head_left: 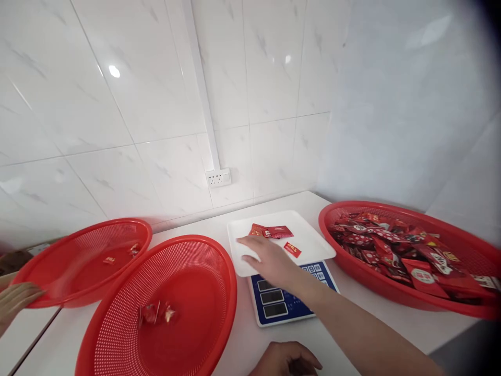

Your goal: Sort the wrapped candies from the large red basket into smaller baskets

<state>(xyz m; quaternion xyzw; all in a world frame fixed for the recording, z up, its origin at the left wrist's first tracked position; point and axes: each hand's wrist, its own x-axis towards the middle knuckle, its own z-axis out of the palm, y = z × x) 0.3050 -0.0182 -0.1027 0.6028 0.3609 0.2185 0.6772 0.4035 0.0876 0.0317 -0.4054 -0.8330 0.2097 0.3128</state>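
Note:
My right hand (270, 259) reaches palm down over the white tray (313, 245) of a weighing scale. Its thumb and fingers are apart, with nothing visible in them. Just beyond the fingers lie red wrapped packets (279, 232), and a smaller red packet (293, 249) rests nearer the tray's right side. My left hand (284, 359) is at the bottom edge, partly cut off, its fingers loosely bent and apart. No held thing shows in it. The scale's blue panel (289, 300), with dark displays and keys, is partly covered by my right wrist.
To the right, a red basket (332, 250) is heaped with red packets (415, 261). A red basket (229, 292) with a few wrapped pieces (154, 313) stands left of the scale. Farther left, another person's hand (19, 300) touches another red basket (90, 232). A socket (219, 178) sits on the wall.

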